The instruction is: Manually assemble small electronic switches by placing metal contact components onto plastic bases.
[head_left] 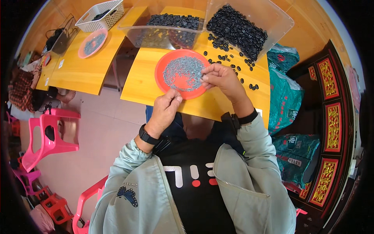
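Observation:
A red round plate (158, 74) lies near the front of the yellow table, with many small grey screws (183, 66) spread over it. My left hand (165, 109) is closed in a pinch at the plate's near rim. Whatever its thumb and finger hold, if anything, is too small to make out. Over the plate's right rim, my right hand (223, 79) is also closed, its fingertips pinched together. Something small and dark shows at those fingertips, but its kind is unclear. Several loose black oval parts (233, 66) lie to the right of the plate.
Behind the plate stand a clear bin (161, 37) and a tilted clear bin (272, 29), both holding black parts. A second yellow table (83, 72) at left bears a pink plate (82, 50) and a white basket (95, 25). Green bags (286, 97) stand at right; a pink stool (58, 132) at left.

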{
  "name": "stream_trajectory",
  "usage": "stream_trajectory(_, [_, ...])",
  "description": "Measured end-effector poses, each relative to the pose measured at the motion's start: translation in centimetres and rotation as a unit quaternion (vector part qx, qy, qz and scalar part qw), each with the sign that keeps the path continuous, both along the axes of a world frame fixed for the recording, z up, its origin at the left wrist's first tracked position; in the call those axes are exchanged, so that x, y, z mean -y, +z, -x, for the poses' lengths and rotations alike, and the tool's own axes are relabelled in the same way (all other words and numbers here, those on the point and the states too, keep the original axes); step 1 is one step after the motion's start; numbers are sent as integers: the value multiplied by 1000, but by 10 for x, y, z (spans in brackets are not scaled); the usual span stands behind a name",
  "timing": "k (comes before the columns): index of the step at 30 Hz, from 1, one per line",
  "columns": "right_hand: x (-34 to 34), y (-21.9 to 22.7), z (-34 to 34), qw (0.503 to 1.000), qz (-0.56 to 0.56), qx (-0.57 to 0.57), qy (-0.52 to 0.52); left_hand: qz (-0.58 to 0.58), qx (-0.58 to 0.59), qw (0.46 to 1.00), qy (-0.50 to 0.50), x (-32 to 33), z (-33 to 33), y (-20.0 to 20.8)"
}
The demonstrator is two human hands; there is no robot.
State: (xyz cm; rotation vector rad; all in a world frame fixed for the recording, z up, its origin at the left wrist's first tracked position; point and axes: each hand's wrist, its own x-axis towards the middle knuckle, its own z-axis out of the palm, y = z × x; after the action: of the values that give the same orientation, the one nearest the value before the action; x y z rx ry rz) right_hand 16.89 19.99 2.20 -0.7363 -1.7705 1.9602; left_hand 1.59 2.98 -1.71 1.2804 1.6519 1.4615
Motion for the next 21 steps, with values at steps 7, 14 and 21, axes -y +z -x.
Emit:
stream_trajectory(7, [42, -5, 20, 996, 65, -61, 13, 1, 162, 986, -25, -2, 0, 3])
stream_trajectory(14, [57, -16, 27, 998, 18, -62, -10, 1, 194, 980, -37, 0, -1, 4])
stream_trajectory(21, [64, -21, 27, 999, 16, -26, -18, -7, 184, 982, -37, -2, 0, -1])
